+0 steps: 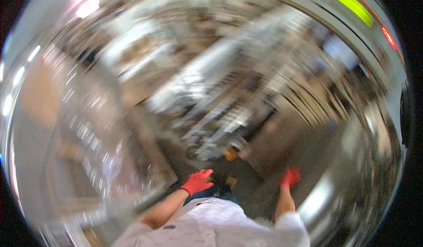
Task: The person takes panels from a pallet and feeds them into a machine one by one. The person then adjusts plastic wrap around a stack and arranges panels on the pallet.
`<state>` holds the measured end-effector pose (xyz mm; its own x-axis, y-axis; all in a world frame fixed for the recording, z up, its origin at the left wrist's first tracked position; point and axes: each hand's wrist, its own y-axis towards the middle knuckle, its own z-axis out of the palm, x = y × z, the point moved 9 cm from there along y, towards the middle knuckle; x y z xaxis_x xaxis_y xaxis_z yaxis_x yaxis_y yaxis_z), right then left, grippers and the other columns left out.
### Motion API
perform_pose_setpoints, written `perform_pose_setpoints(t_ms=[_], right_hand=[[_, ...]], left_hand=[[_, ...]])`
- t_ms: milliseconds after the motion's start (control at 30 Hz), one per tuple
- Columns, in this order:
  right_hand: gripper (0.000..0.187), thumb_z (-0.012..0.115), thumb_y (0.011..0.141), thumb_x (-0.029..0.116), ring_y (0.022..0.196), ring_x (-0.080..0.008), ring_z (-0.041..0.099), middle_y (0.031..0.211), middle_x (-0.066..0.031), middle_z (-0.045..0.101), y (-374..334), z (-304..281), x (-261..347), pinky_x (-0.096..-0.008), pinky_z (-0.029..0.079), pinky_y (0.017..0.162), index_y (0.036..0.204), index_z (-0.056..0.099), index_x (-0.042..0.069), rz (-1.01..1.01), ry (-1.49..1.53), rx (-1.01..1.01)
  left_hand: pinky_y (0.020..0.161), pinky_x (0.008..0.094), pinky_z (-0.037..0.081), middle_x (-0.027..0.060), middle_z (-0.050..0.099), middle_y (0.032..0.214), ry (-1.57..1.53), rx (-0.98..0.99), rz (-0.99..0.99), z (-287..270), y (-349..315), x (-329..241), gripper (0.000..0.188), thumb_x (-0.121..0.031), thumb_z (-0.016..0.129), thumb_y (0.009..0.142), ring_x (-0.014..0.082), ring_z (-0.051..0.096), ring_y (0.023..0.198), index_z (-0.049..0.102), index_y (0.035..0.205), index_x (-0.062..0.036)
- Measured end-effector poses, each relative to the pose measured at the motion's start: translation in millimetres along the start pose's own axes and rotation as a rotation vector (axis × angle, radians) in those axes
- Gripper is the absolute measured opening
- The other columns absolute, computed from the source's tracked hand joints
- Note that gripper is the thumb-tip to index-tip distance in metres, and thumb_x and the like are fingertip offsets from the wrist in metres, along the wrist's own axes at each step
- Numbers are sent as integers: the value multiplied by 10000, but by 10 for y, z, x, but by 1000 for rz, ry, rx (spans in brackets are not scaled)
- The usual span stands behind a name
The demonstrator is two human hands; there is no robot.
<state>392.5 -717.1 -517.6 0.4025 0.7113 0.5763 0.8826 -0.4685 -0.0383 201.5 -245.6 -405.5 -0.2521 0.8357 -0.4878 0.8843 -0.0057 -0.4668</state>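
My left hand (197, 182), in a red glove, hangs in front of my body near the waist. Its fingers are loosely bent and partly apart, with no object seen in them. My right hand (290, 177), gloved in red too, is held out to the right, away from my body. Motion blur smears its fingers, so I cannot make out their shape. Neither hand visibly touches anything. Ahead of my feet is a blurred silvery metal structure (231, 121), with a small orange part (230, 154) at its near end.
To my left, a wide surface (101, 159) carries shiny, smeared items. A brown flat panel or board (277, 141) lies to the right of the metal structure. Slatted brown shapes (308, 101) stand beyond it. Dark floor (251, 189) shows around my feet. Most of the scene is streaked by motion.
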Motion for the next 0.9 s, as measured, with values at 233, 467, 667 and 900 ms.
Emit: perform_pose_setpoints(t_ms=[233, 467, 667, 900], right_hand=[[311, 555, 968, 259, 1046, -273, 582, 1220, -133, 620, -1769, 755, 2793, -456, 476, 877, 1205, 592, 61, -1117, 406, 402], [357, 536, 994, 274, 1051, -224, 574, 1280, -94, 593, -3155, 1302, 2828, -429, 495, 875, 1297, 537, 86, -1402, 322, 926], [403, 519, 1016, 287, 1054, -182, 568, 1331, -61, 571, -3989, 2001, 1895, -406, 512, 873, 1376, 490, 107, -376, 447, 1859], [456, 623, 912, 132, 1249, -416, 491, 1347, -246, 523, -7306, 437, 3489, -459, 393, 1077, 1333, 514, -4, -2024, 582, 1360]], left_hand=[[926, 518, 488, 190, 594, 1243, -155, -293, -496, 417, -1174, 986, 614, -421, 698, 798, 402, 581, 1147, 541, 1314, -127], [959, 522, 468, 219, 570, 1292, -408, -429, -670, 1310, -1926, 1057, 661, -448, 682, 801, 403, 564, 1181, 510, 1368, -152], [965, 519, 472, 223, 577, 1302, -587, -560, -741, 1962, -2900, 824, 686, -465, 653, 791, 409, 571, 1180, 513, 1369, -124], [933, 504, 496, 209, 597, 1255, -680, -861, -890, 2785, -4160, 666, 662, -504, 627, 850, 395, 584, 1154, 503, 1383, -131]])
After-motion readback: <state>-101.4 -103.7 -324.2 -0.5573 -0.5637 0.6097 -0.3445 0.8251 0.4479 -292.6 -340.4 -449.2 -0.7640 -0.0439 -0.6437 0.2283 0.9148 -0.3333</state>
